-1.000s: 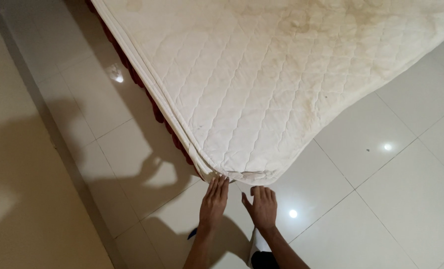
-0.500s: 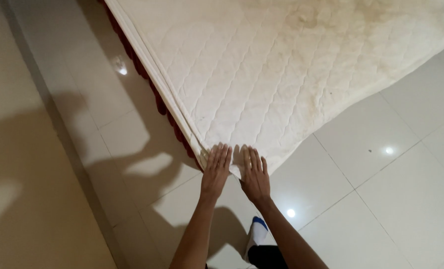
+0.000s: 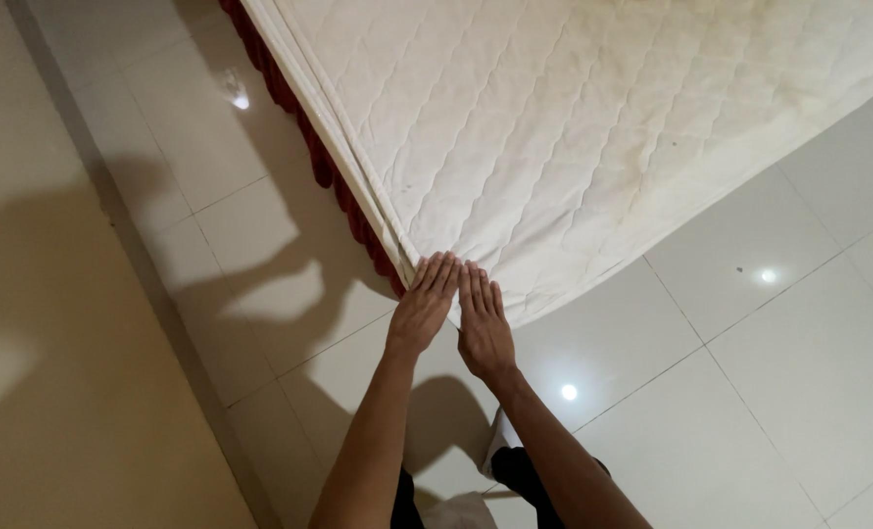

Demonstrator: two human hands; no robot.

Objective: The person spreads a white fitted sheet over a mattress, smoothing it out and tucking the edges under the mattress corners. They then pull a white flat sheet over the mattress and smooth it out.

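On mattress corner (image 3: 476, 264): 2 flat hands

Quilted cloth mattress (image 3: 593, 127), glossy floor tiles (image 3: 779, 392)

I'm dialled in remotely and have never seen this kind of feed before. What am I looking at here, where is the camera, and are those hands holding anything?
There is no machine in this picture. The single view comes from a camera worn on a person's head, looking down at their own two bare arms and the floor.

The big white quilted thing is a mattress, with yellowish stains toward the top right. Its corner points down toward the person. Along its left edge runs a dark red skirt.

The left hand and the right hand lie flat, side by side, fingers together, pressed on that mattress corner. Neither hand is closed around anything; they rest on the surface rather than grip it.

Underneath is a glossy pale tiled floor with bright light reflections and the person's shadow at the left.
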